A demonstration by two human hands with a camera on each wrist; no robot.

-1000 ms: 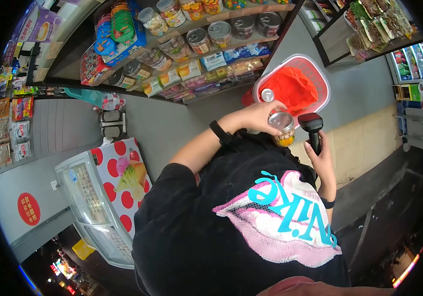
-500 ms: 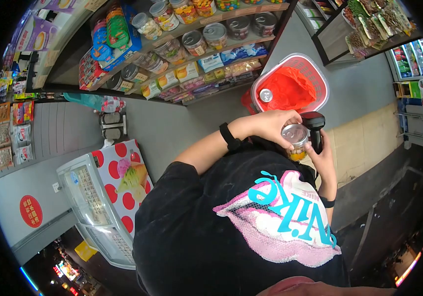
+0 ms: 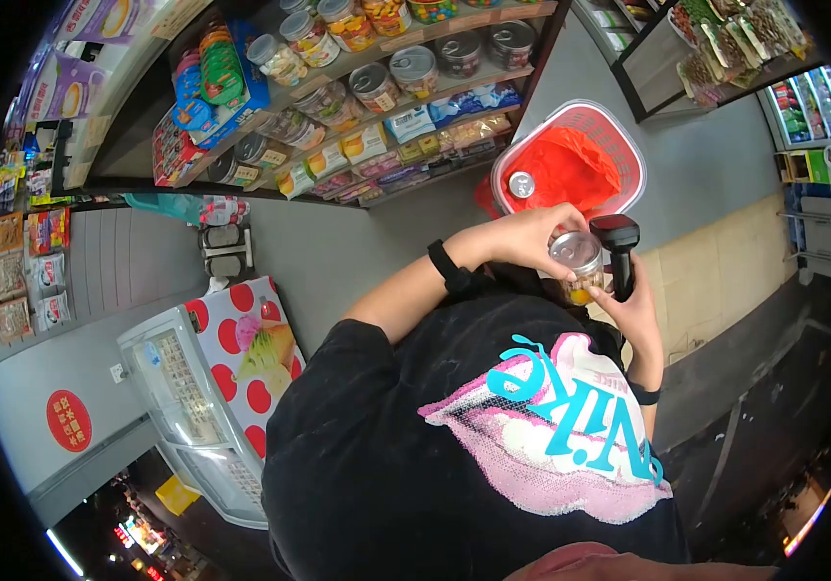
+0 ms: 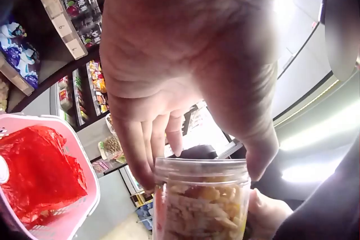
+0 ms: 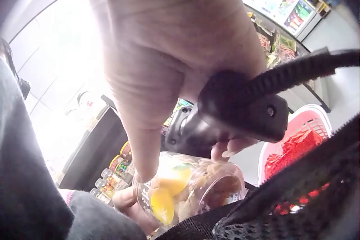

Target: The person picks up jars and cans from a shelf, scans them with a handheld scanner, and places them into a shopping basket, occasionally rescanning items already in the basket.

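Note:
My left hand (image 3: 529,240) grips a clear jar (image 3: 575,254) near its silver pull-tab lid, thumb on one side and fingers on the other. Pale, chunky pieces show through the jar wall (image 4: 202,212) in the left wrist view; its label (image 5: 166,200) bears yellow fruit pictures in the right wrist view. My right hand (image 3: 642,315) holds a black barcode scanner (image 3: 616,232) by its handle, its head close beside the jar. The right thumb reaches across to the jar's side. From the handle's end (image 5: 267,113) runs a coiled cord (image 5: 292,74).
Just beyond the hands stands a pink-and-white basket (image 3: 636,160) lined with a red bag (image 3: 580,160), a silver-topped can (image 3: 521,184) inside. Shelves (image 3: 377,44) of jars and packets rise ahead to the left. A dotted freezer (image 3: 241,358) stands at the left.
My left hand has carried the jar to the right, up against the scanner and right thumb. In the last half second the jar has barely shifted; the right hand keeps the scanner.

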